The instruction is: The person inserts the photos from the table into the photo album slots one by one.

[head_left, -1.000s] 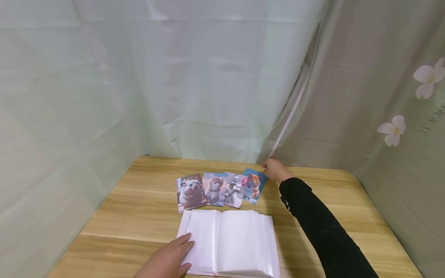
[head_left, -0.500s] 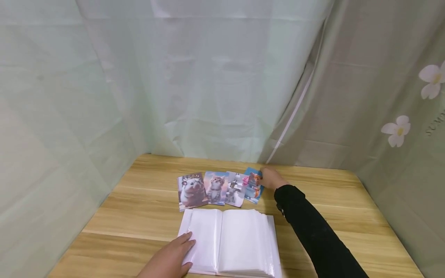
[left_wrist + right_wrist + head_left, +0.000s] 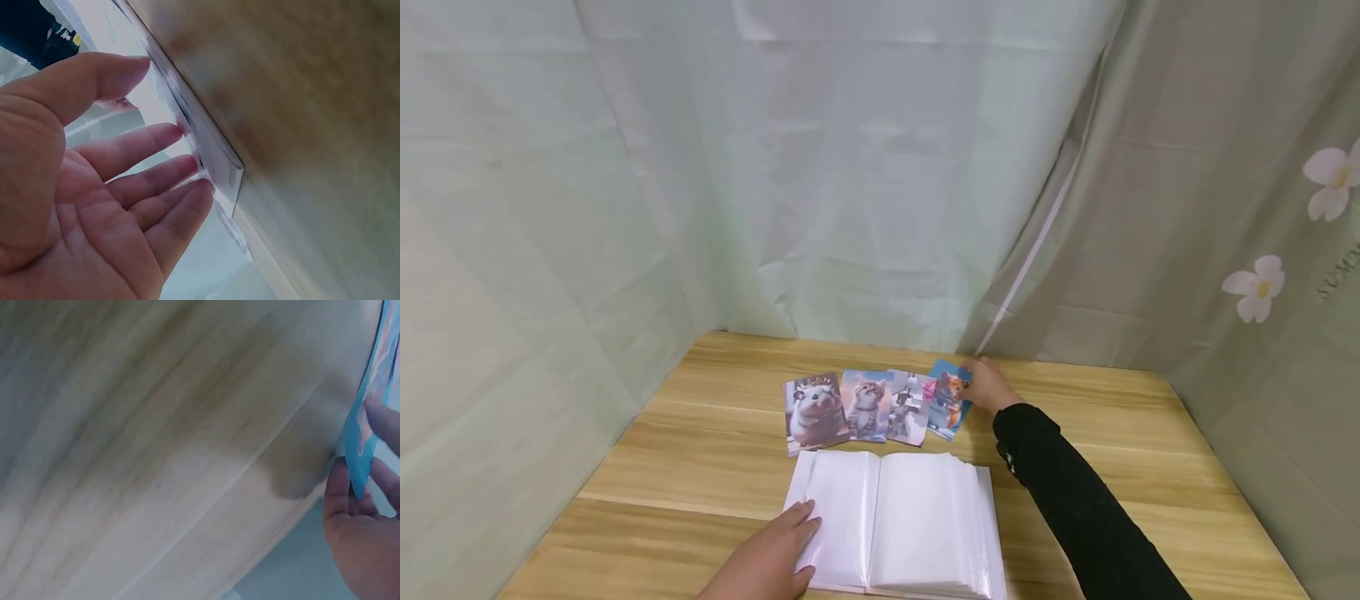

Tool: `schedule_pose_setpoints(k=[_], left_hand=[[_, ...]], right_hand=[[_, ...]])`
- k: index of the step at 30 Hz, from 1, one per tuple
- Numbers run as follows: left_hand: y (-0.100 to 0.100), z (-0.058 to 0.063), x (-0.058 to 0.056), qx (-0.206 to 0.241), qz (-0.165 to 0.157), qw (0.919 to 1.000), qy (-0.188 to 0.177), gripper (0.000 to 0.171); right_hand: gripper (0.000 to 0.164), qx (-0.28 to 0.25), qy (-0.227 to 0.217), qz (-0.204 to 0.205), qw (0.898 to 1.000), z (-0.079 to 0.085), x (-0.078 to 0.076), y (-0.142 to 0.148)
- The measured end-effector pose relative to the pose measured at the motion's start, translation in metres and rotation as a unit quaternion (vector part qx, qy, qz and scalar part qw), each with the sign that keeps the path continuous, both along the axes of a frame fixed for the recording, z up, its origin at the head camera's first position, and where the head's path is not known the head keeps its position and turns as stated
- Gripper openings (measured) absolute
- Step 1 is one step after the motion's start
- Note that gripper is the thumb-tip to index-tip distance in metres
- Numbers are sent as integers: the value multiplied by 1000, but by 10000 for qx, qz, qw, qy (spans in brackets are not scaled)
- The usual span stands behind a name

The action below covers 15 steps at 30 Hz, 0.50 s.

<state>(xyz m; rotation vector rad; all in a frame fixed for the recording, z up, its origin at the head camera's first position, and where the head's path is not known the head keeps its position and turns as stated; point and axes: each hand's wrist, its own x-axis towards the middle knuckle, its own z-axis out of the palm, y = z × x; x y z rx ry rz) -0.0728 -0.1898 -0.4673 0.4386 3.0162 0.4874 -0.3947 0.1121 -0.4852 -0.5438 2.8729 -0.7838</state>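
An open photo album with clear sleeves over white pages lies near the table's front. My left hand rests on its left edge; in the left wrist view, the loosely extended fingers touch that edge. Farther back, at the right end of a row of picture cards, is a blue picture card with an orange and white hamster. My right hand pinches its upper right corner; the right wrist view has the blue card between the fingers and thumb.
Left of the blue card lie a grey cat-figure card, a kitten card and a crowned hamster card, edges close or overlapping. Pale curtains enclose the wooden table at its back and sides.
My right hand has come left from the card's far right edge onto its corner and now pinches it. My left hand stays on the album. The head view has shifted slightly.
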Motion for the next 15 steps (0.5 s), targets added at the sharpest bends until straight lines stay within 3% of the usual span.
schedule_pose_setpoints(k=[5, 15], left_hand=[[3, 3, 0, -42, -93, 9999, 121, 55], [8, 3, -1, -253, -414, 9988, 69, 67]], right_hand=[[57, -325, -174, -165, 9992, 4, 4, -2], [47, -725, 5, -203, 9972, 3, -2, 12]])
